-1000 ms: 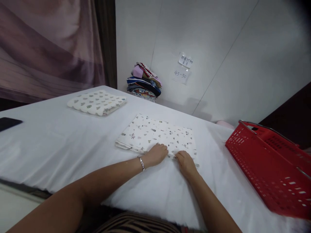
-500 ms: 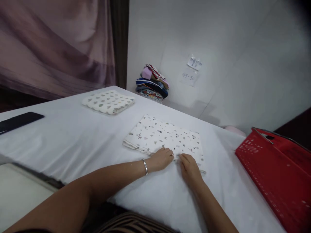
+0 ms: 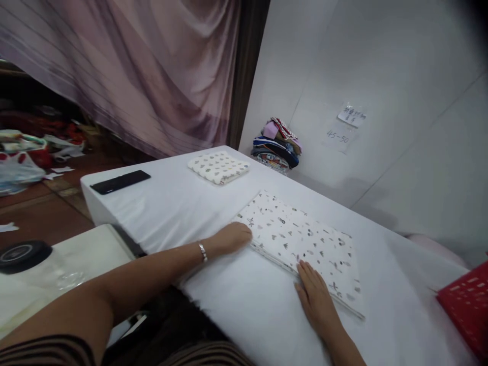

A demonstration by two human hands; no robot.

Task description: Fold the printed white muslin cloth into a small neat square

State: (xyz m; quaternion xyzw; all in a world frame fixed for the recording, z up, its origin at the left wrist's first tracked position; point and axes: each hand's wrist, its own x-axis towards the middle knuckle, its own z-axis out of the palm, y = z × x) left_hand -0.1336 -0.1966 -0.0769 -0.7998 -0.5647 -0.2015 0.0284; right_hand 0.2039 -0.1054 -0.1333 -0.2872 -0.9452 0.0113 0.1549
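Note:
A white folded cloth (image 3: 301, 239) with small printed shapes lies flat on the white-covered table. At its near left corner, my left hand (image 3: 233, 237) is closed, its fingers curled over the edge of the fabric. My right hand (image 3: 316, 300) rests open, fingers stretched out on the near edge, right of the middle. Farther back on the table sits a second folded cloth (image 3: 218, 168) in white with a leaf-like print, touched by neither hand.
A black flat slab (image 3: 121, 181) lies on the table's left end. A red plastic basket (image 3: 467, 305) stands at the right edge. Stacked folded fabrics (image 3: 276, 145) rise beyond the table by the wall. A pale stool-like surface (image 3: 91, 259) is at lower left.
My left hand has slid left along the near edge to the cloth's corner, away from my right hand. The right hand has flattened out. The view has turned left.

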